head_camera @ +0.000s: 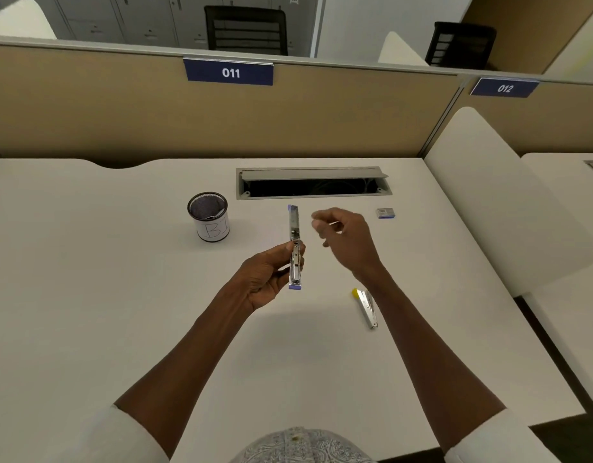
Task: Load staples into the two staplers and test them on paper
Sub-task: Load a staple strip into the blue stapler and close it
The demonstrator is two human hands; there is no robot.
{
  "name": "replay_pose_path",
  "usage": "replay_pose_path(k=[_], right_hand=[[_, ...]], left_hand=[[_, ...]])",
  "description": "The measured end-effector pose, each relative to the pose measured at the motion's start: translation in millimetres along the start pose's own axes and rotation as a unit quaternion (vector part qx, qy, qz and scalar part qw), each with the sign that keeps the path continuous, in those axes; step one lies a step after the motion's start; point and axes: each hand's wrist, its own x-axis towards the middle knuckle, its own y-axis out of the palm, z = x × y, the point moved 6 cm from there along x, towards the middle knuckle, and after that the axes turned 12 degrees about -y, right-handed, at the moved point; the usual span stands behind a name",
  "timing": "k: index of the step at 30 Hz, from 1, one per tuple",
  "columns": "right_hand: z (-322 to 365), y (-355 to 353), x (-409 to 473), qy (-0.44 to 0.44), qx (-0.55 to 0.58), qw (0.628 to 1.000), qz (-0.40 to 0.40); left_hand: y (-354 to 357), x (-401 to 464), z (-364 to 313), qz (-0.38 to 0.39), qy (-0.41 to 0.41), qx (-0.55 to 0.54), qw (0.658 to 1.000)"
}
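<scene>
My left hand (266, 277) grips a metal stapler with purple ends (295, 245), swung fully open so it stretches in a straight line away from me above the desk. To its right, my right hand (341, 235) is raised with fingertips pinched on a thin strip of staples (333, 224), a short way from the open stapler. A second stapler with a yellow end (366, 307) lies shut on the desk under my right forearm. A small staple box (385, 213) sits farther back on the right.
A black mesh pen cup with a white label (209, 216) stands left of the stapler. A cable tray with its lid open (311, 183) is sunk into the white desk (104, 279) at the back. A beige partition rises behind; a white divider stands at right.
</scene>
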Motion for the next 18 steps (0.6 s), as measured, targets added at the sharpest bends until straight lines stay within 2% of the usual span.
replay_pose_path(k=[2,5,9,14,18], right_hand=[[-11,0,7,0.068,0.011,0.998,0.0],[-22,10,11,0.142,0.105,0.984,0.039],[-25,19,11,0.149,0.199,0.968,0.048],[-34,18,7,0.171,0.245,0.954,0.003],[-31,10,9,0.139,0.199,0.969,-0.051]], left_hand=[[0,0,2,0.001,-0.01,-0.001,1.0],[3,-2,5,0.001,-0.029,0.007,1.0],[5,-3,5,0.007,-0.036,0.041,0.998],[-1,-1,5,0.02,-0.06,0.068,0.996],[-8,6,10,0.012,-0.091,-0.041,0.995]])
